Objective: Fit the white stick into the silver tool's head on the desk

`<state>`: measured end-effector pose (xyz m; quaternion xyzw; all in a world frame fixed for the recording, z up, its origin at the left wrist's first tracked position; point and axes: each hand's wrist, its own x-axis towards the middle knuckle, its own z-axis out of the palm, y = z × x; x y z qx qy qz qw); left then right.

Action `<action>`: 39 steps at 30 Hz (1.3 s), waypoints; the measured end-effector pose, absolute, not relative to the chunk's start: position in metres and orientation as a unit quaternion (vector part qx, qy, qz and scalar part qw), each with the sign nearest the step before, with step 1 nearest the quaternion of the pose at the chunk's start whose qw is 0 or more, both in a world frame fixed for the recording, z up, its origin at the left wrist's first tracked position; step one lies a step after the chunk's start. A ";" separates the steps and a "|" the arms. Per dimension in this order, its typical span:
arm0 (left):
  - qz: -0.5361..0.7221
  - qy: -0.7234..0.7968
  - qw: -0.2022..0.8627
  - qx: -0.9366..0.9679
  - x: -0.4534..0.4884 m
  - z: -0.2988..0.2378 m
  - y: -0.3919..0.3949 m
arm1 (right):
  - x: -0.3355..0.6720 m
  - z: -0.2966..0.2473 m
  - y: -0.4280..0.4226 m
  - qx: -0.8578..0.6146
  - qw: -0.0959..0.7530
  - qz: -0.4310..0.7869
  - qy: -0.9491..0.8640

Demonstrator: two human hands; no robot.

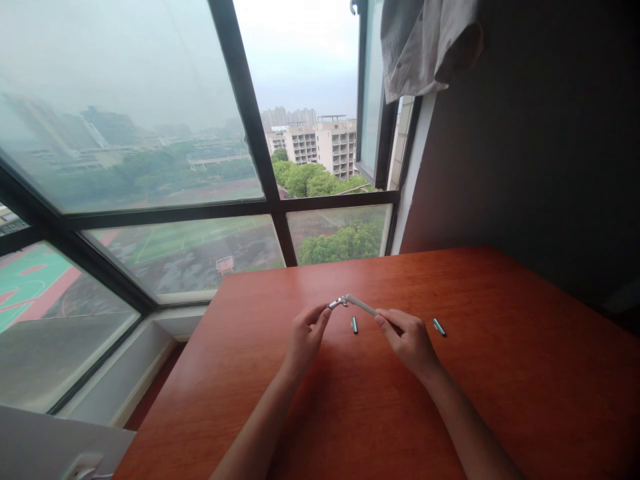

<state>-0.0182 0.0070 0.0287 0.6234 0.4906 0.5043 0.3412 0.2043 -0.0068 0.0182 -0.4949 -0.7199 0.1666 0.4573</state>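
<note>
My left hand (307,335) pinches a short silver metal razor handle (337,303) between thumb and fingers, its forked end turned to the right. In my right hand (407,337) is a slim pale grey stick (361,305), gripped at its lower end. Its far tip meets or nearly meets the forked end; I cannot tell whether they touch. Below the two tips, a small razor cartridge (355,325) with a green strip lies on the table. Another razor cartridge (439,327) lies just right of my right hand.
The reddish-brown wooden table (320,427) spans the space under both arms. Beyond its far edge stand dark-framed windows (210,212), with one pane swung open. A grey cloth (425,53) hangs at upper right beside a dark wall (525,153). A white socket (83,465) sits at lower left.
</note>
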 end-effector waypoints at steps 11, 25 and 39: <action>0.509 0.495 0.386 0.590 -0.015 0.034 0.005 | 0.199 0.030 -0.013 -0.451 0.454 0.265 -0.721; 0.494 0.471 0.432 0.590 -0.015 0.034 0.003 | 0.200 0.022 -0.008 -0.478 0.489 0.248 -0.686; 0.506 0.493 0.395 0.587 -0.016 0.034 0.005 | 0.201 0.027 -0.010 -0.463 0.459 0.246 -0.717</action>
